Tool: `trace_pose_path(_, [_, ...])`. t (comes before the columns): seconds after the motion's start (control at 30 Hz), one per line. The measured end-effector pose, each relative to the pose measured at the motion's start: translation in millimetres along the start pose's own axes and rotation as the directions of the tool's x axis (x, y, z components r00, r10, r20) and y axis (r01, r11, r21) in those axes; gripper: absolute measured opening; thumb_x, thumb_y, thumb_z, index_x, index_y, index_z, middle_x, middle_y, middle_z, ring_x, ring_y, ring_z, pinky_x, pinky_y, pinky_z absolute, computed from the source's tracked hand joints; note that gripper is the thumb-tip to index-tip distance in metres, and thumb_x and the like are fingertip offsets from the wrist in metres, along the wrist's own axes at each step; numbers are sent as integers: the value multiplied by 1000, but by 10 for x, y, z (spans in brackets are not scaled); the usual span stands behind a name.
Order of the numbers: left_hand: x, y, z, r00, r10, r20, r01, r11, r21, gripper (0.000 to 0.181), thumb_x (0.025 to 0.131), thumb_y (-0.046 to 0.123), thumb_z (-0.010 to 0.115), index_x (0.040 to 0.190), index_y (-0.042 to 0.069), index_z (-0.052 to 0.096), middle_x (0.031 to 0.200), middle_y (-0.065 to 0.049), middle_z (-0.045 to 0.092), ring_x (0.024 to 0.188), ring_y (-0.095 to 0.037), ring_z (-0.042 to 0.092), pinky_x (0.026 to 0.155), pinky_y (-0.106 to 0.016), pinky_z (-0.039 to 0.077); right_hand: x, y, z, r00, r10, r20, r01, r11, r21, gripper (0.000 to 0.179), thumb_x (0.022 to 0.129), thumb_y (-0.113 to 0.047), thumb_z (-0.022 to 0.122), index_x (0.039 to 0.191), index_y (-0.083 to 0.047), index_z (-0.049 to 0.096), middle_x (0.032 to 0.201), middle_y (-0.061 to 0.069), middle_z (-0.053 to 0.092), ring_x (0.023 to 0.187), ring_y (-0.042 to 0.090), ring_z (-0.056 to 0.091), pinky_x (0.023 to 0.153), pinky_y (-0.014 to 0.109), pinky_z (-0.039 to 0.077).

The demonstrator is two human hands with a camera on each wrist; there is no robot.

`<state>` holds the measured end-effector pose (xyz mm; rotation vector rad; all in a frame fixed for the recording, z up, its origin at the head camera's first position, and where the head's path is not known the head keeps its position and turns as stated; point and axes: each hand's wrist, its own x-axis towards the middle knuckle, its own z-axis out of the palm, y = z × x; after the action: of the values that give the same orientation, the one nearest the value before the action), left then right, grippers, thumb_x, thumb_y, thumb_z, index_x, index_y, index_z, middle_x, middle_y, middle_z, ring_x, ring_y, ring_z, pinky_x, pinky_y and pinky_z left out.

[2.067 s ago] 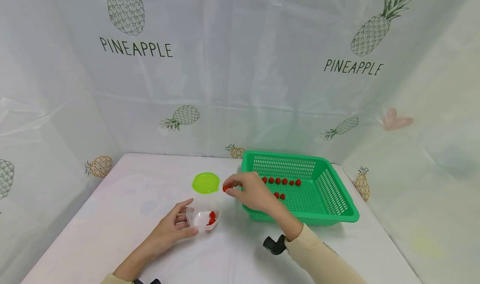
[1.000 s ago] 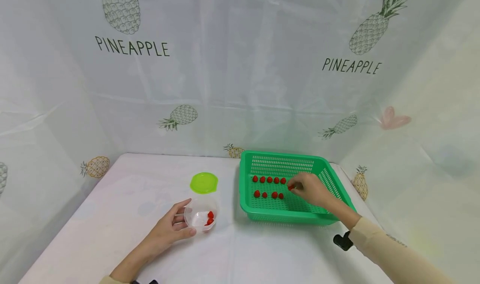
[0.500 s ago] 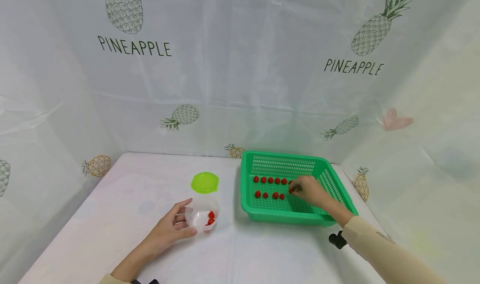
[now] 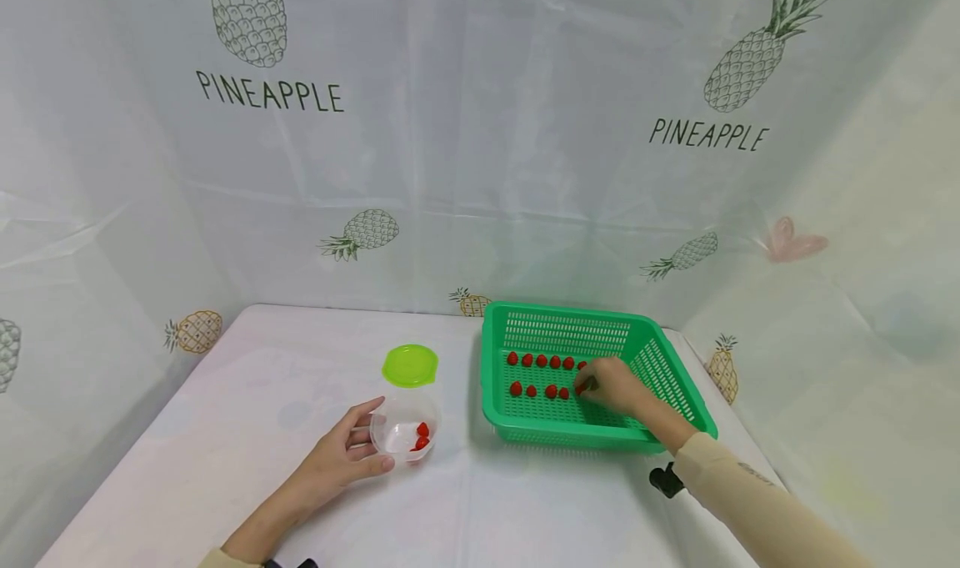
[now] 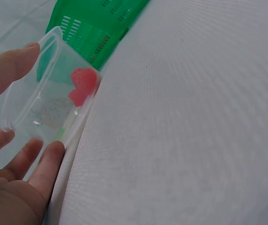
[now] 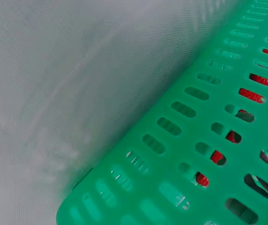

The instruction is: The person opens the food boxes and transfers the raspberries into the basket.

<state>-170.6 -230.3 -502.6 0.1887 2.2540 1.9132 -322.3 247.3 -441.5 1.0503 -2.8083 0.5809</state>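
Note:
My left hand [image 4: 341, 455] holds a clear round plastic tub [image 4: 390, 439] on the table, with the thumb on one side and the fingers on the other. A few red strawberries [image 4: 422, 429] lie in the tub; the left wrist view shows the red fruit [image 5: 84, 84] through its wall. Inside the green basket [image 4: 592, 434], my right hand [image 4: 611, 384] pinches a strawberry [image 4: 579, 390] low down, at the right end of the front row. The fingertips partly hide it. A longer row of strawberries [image 4: 542, 360] lies behind. The right wrist view shows no hand.
A lime green lid [image 4: 410, 365] lies behind the tub, left of the basket. Slots in the basket wall [image 6: 171, 126] fill much of the right wrist view. Pineapple-print sheeting [image 4: 480, 159] stands behind the pale table [image 4: 262, 384].
From near the tub, my right hand has gone right into the basket with a strawberry, then slightly towards the front row. The left hand and tub have stayed in place.

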Motion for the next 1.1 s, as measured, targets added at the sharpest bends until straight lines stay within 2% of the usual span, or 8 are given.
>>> trace_pose_path(0.2, [7,-6,-7,1000,9,4,-9,1000,2,94,90,18,88,165,24,32,155,-21,46,133,-34,60,99,-26,57,1,-16,20,999,30,15,-30,1000,2,17,83,10,83,97,2,81,92,14,79,82,28,76,69,29,63])
trace_pose_path(0.5, [21,-6,-8,1000,9,15,-9,1000,1,94,90,18,87,166,23,31,156,-23,45,134,-36,60,99,-27,57,17,39,56,999,22,29,-22,1000,-11,15,83,8,85,95,-1,82,91,11,79,78,19,74,67,26,61])
trace_pose_path(0.83, [12,-9,-12,1000,8,5,-8,1000,0,93,90,17,88,165,26,33,155,-21,46,133,-34,61,98,-26,57,37,37,46,999,11,43,-11,1000,-2,17,83,10,84,96,-1,82,93,12,79,78,22,75,67,26,61])
trace_pose_path(1.1, [2,10,-11,1000,17,18,-17,1000,4,94,91,17,87,166,23,30,155,-24,46,133,-35,61,98,-25,56,31,20,34,998,25,59,-26,1000,15,20,83,9,84,99,-2,82,96,11,79,80,20,75,68,27,61])
